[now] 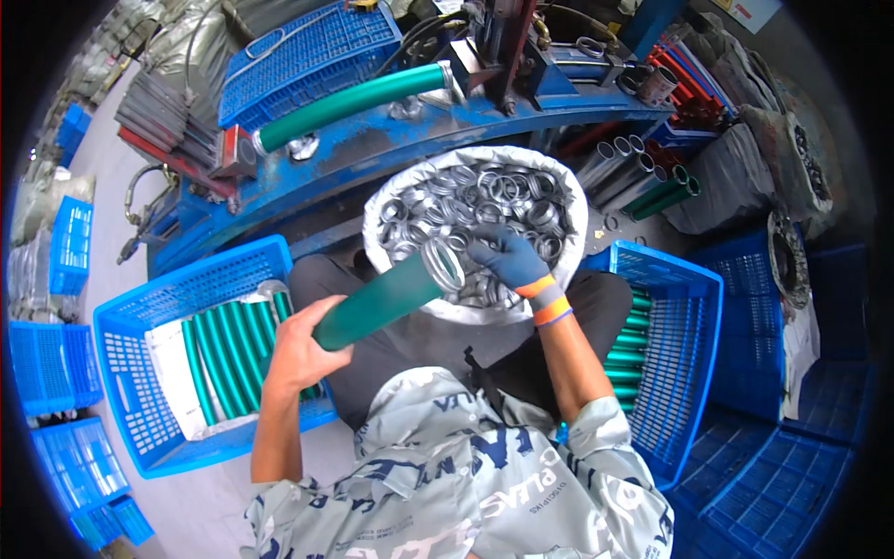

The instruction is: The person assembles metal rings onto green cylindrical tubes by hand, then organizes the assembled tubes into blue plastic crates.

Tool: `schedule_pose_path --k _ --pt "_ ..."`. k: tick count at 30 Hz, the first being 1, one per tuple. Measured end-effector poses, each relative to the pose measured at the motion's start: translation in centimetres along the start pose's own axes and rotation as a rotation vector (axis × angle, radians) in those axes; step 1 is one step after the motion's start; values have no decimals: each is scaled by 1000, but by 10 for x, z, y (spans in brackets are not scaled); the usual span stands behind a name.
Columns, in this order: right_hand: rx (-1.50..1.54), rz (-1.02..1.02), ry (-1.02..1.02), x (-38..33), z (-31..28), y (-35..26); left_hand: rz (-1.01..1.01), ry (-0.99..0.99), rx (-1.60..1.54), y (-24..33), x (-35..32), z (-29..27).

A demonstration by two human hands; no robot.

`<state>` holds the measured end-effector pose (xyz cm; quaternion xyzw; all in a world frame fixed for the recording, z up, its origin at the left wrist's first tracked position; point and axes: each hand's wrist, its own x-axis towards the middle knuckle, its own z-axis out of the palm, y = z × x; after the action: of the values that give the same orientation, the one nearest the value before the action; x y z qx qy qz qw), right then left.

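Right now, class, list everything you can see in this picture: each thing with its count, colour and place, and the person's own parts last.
green tube: one, dark green, held across the lap, a metal ring at its upper end
bag of metal rings: one, white bag, many silver rings, in front of the person
left crate: one, blue, at the person's left, holding several green tubes
right crate: one, blue, at the person's right, green tubes along its inner side
machine: one, blue, behind the bag, with a green tube lying on it
empty crates: several, blue, at both edges
left hand: bare, grip closed round the tube's lower end
right hand: dark blue glove, orange cuff, at the ring on the tube's end
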<state>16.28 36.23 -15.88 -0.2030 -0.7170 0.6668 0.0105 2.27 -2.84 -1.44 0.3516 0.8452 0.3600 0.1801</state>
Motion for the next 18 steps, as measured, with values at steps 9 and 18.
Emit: schedule_pose_path --k 9,18 --pt "-582 -83 241 9 2 69 -21 100 -524 1 -6 -19" --pt "1161 -140 -113 -62 29 -6 -71 405 -1527 5 10 47"
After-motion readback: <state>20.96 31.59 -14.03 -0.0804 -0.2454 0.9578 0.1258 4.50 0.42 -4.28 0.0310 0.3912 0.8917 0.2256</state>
